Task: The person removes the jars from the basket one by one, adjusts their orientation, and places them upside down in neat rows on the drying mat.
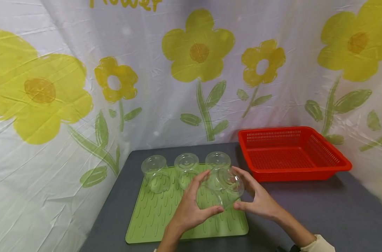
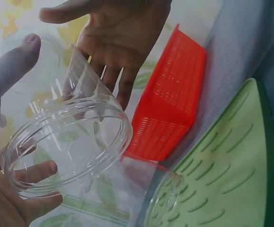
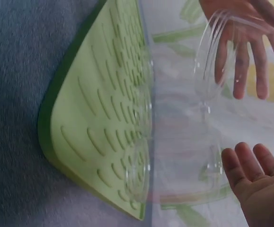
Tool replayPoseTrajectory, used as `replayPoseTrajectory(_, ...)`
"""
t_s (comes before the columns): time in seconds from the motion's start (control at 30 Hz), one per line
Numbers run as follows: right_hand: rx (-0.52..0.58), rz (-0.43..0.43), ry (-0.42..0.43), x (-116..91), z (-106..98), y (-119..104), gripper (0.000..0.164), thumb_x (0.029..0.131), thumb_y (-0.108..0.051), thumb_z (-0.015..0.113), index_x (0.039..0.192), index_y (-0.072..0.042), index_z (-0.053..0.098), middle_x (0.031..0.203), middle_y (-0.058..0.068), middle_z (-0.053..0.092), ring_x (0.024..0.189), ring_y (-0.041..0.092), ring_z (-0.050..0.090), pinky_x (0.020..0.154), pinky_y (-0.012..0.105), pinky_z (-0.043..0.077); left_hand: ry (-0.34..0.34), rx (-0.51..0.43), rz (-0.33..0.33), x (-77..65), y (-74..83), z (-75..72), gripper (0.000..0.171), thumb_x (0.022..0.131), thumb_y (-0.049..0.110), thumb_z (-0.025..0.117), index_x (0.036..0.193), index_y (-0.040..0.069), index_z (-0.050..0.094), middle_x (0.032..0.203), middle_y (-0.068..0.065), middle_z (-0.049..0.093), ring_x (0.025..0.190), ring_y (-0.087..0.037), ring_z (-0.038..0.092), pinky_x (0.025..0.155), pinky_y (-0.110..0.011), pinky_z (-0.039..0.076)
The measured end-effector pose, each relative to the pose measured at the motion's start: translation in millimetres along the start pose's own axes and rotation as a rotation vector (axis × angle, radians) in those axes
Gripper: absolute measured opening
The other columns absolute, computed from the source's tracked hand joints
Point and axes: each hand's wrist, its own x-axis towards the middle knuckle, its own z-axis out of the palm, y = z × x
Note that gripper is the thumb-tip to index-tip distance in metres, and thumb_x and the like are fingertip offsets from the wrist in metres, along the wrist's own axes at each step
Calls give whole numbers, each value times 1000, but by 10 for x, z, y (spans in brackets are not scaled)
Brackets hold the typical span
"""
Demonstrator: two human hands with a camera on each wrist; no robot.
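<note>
A clear plastic jar (image 1: pixel 220 192) is held tilted above the front right part of the green mat (image 1: pixel 165 217). My left hand (image 1: pixel 189 206) grips it near the ringed mouth, thumb on one side and fingers on the other; the jar's mouth (image 2: pixel 68 146) faces the left wrist camera. At the jar's other end is my right hand (image 1: pixel 257 197), its fingers spread close around the wall. Extended fingers show on this right hand (image 3: pixel 264 184) in the right wrist view. Three more clear jars, left (image 1: pixel 156 175), middle (image 1: pixel 186 169) and right (image 1: pixel 218 159), stand along the mat's back.
A red plastic basket (image 1: pixel 288 175) with perforated sides sits at the back right of the grey table (image 1: pixel 304 206). Behind the table hangs a white cloth (image 1: pixel 153 122) printed with yellow flowers. The ribbed mat lies left of the basket.
</note>
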Motion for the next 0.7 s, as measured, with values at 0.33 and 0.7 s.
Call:
replayPoseTrajectory(0.33, 195, -67, -46, 45, 79, 13, 90, 85, 5, 76, 158, 0, 23, 154, -2, 47, 133, 17, 58, 106, 30, 52, -24, -85, -17, -28, -1, 27, 101, 79, 25, 90, 158, 37, 28, 157, -10, 45, 146, -27, 43, 113, -68, 37)
replayPoseTrajectory(0.7, 252, -45, -50, 50, 109, -2, 87, 88, 5, 73, 159, -3, 23, 155, 6, 46, 136, 23, 55, 106, 32, 52, -40, -97, -17, -51, -36, 41, 102, 78, 30, 90, 159, 27, 28, 157, -3, 43, 145, -26, 45, 115, -61, 40)
